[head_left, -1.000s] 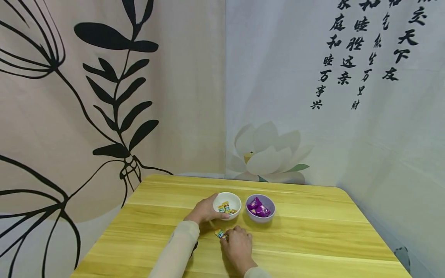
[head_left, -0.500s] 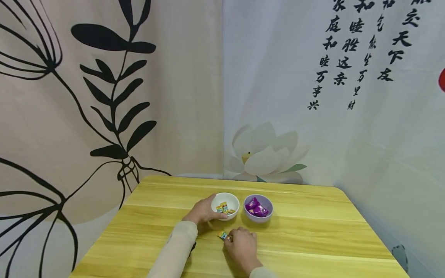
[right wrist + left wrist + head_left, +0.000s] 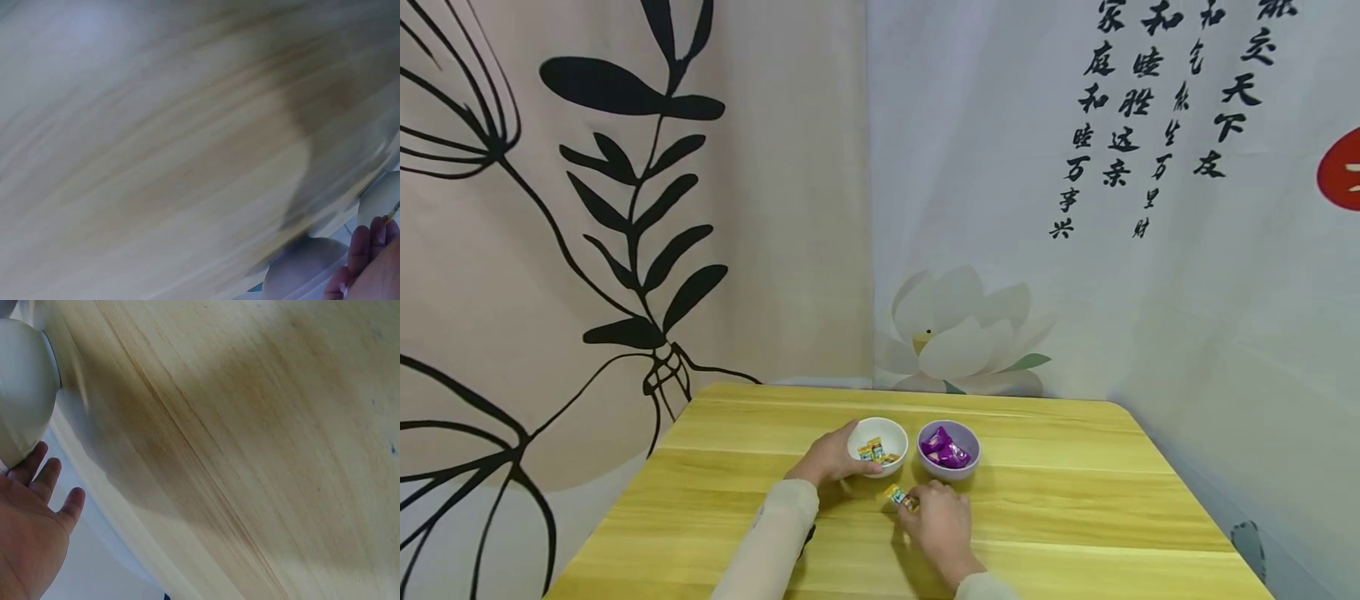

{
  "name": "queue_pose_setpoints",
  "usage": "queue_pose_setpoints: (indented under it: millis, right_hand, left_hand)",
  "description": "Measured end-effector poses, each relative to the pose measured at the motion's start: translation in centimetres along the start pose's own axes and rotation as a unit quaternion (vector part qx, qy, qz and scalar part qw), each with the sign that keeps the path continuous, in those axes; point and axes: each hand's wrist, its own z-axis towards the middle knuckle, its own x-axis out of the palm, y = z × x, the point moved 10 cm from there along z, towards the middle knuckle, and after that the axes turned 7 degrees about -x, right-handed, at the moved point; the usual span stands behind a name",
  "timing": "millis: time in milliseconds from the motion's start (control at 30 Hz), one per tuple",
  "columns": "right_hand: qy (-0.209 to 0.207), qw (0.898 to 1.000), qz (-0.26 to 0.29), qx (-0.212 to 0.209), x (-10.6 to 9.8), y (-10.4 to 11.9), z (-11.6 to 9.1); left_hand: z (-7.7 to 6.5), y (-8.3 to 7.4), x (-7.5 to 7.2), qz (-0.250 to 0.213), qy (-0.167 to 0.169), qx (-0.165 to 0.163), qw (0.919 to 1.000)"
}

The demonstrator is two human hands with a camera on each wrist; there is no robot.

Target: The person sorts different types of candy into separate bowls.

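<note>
My left hand point(image 3: 833, 457) holds a white bowl point(image 3: 896, 427) by its left side, thumb along the near rim and fingers round the far side. Several small yellow-wrapped candies point(image 3: 876, 451) lie inside that bowl. The left wrist view shows this hand point(image 3: 31, 531) with its fingertips against the bowl's outer wall point(image 3: 26, 384). Between thumb and fingers, my right hand point(image 3: 942, 521) pinches one yellow-and-blue wrapped candy point(image 3: 898, 496), in front of the bowls. In the right wrist view, the right hand point(image 3: 372, 265) sits at the lower right corner, with only a sliver of the candy showing.
Just right of the white bowl stands a lilac bowl point(image 3: 976, 454) with purple-wrapped sweets point(image 3: 945, 448) in it. Both stand on a yellow wood-grain table point(image 3: 1075, 500), with its far edge close behind them. A printed cloth backdrop point(image 3: 805, 208) hangs beyond.
My right hand has picked the candy up off the table and moved it right and slightly forward. The left hand keeps its hold on the white bowl. The head view has turned slightly right.
</note>
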Motion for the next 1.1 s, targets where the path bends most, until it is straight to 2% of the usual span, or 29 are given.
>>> queue_pose_setpoints:
  millis: [333, 567, 833, 1100]
  right_hand:
    - [-0.041, 0.999, 0.018, 0.005, -1.5, -0.5, 1.2]
    - [-0.053, 0.998, 0.016, 0.008, -1.9, -1.1, 2.2]
    - [-0.047, 0.998, 0.029, 0.019, -1.8, -1.8, 3.7]
    - [-0.027, 0.999, 0.034, 0.031, -1.4, -1.8, 5.9]
  left_hand:
    - [-0.3, 0.6, -0.4, -0.005, -0.002, -0.006, 1.0000]
    - [-0.4, 0.2, -0.2, -0.014, 0.000, 0.004, 0.9999]
    - [-0.4, -0.3, -0.1, -0.012, 0.005, 0.000, 0.9999]
    - [-0.2, -0.2, 0.1, -0.005, 0.006, 0.005, 1.0000]
